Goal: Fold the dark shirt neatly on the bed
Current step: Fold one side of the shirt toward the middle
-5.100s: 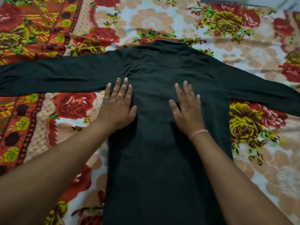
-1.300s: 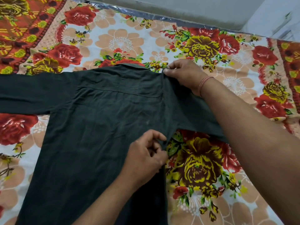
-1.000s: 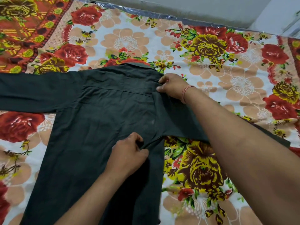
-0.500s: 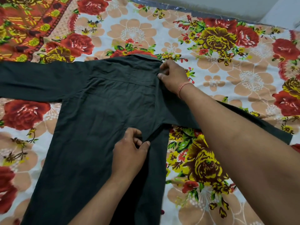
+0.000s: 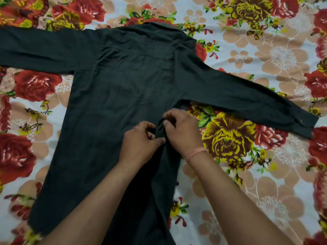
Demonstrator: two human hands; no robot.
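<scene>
The dark shirt (image 5: 120, 89) lies back side up on the bed, collar at the far end. One sleeve stretches off to the left; the other sleeve (image 5: 247, 96) slants down to the right, ending in a buttoned cuff. My left hand (image 5: 139, 144) and my right hand (image 5: 180, 133) are close together at the shirt's right side seam, just below the armpit. Both pinch a small raised ridge of the dark cloth between fingers and thumb. My right wrist wears a pink thread band. My forearms hide the shirt's lower right part.
The floral bedsheet (image 5: 265, 50), with red, yellow and peach flowers on white, covers the bed on all sides of the shirt. A band of orange-red pattern (image 5: 19, 11) runs at the far left.
My right hand has left the shoulder near the collar and come down beside my left hand at the side seam. The right sleeve now lies uncovered on the sheet.
</scene>
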